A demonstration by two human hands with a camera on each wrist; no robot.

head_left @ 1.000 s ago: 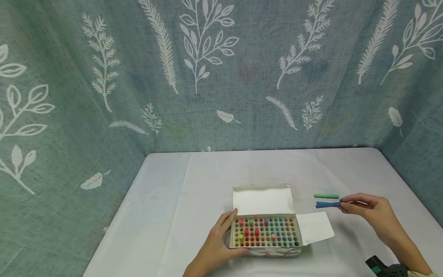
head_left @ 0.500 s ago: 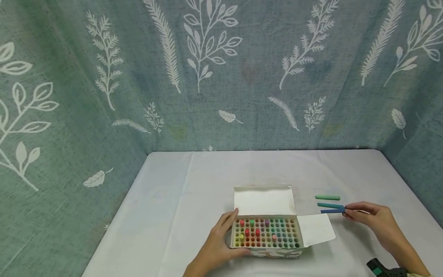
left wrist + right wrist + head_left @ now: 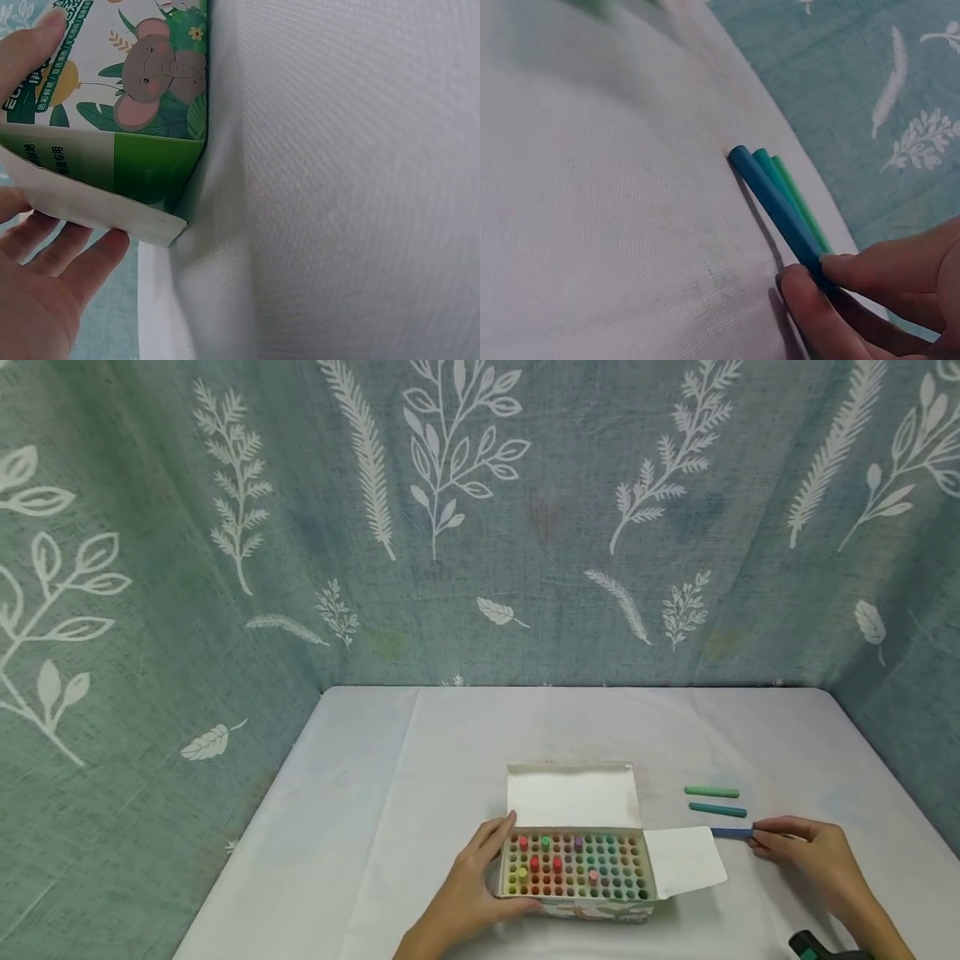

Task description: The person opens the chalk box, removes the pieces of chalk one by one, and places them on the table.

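My left hand (image 3: 468, 885) holds the left end of an open chalk box (image 3: 592, 908), thumb along its front. In the left wrist view, fingers lie behind a white end flap (image 3: 82, 199) of the printed box. Several coloured chalk sticks stand in its holed insert; other holes hold none. Right of the box, my right hand (image 3: 813, 852) pinches one end of a blue chalk stick (image 3: 776, 206) between thumb and fingers, low over the cloth. Beyond it lie a teal chalk stick (image 3: 717, 811) and a green chalk stick (image 3: 711, 792), side by side.
The box lid (image 3: 573, 795) stands folded back, and a side flap (image 3: 684, 860) spreads right, near the blue chalk's tip. White cloth (image 3: 420, 743) covers the table. A leaf-patterned curtain (image 3: 555, 635) hangs behind and beside it. A black device (image 3: 817, 948) sits at the right wrist.
My right hand has moved slightly nearer with the blue chalk. The teal chalk, earlier together with the blue at the fingertips, now lies apart on the cloth. The left hand keeps its place.
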